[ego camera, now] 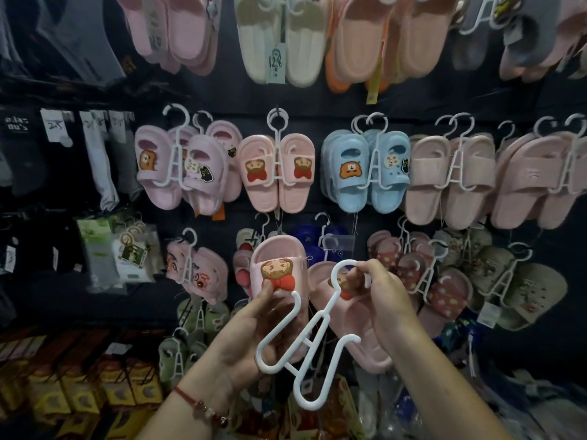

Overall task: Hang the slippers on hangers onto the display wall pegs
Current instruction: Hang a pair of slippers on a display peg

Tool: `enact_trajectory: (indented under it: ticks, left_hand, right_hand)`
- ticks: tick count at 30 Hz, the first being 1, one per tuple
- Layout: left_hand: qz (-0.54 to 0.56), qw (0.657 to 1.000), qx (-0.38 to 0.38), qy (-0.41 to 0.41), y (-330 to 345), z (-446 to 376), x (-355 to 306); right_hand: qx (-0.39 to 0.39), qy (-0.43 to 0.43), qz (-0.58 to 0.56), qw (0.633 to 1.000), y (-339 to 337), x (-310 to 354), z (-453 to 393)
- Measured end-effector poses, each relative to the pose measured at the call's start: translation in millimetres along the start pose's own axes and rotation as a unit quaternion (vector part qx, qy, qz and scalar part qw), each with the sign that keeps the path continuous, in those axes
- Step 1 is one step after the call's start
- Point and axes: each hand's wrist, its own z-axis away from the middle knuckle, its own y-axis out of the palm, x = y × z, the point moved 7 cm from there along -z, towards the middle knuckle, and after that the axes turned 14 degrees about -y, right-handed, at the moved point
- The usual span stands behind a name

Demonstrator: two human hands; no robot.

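So L hand (254, 325) grips pink slipper (279, 265) (bear w/ red bow); R hand (381, 293) pinches white hanger (313, 344)

Left hand (251, 328) grips a pink slipper (278, 268); at three o'clock, right hand (381, 296) pinches the white hanger (313, 338), perhaps another slipper.

I'm in a shop: a dark wall (317, 100) hung with rows of slippers (276, 173) on hangers, a price tag (275, 65), boxed goods (63, 395) below.
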Motion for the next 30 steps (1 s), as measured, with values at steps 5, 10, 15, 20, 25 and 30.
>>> enact_trajectory:
  ticks: [5,10,15,20,25,30]
  left_hand:
    - [-0.051,0.998,-0.009,0.028,-1,0,-9]
    - [-0.092,0.995,-0.015,0.022,0,3,-6]
    - [-0.095,0.994,-0.031,0.036,1,7,-5]
    - [-0.133,0.987,-0.056,0.073,-2,6,-8]
    - [-0.137,0.979,-0.091,0.121,3,8,-12]
    - [-0.029,0.985,-0.117,0.123,-4,6,-13]
  right_hand:
    - [0.013,0.018,0.026,0.999,-1,2,-10]
    - [0.009,0.017,0.025,1.000,3,4,-16]
    - [0.018,0.010,0.033,0.999,12,6,-15]
    - [0.028,0.022,0.047,0.998,21,8,-18]
    - [0.028,0.027,0.060,0.997,27,8,-18]
    - [0.008,0.021,0.033,0.999,37,4,-16]
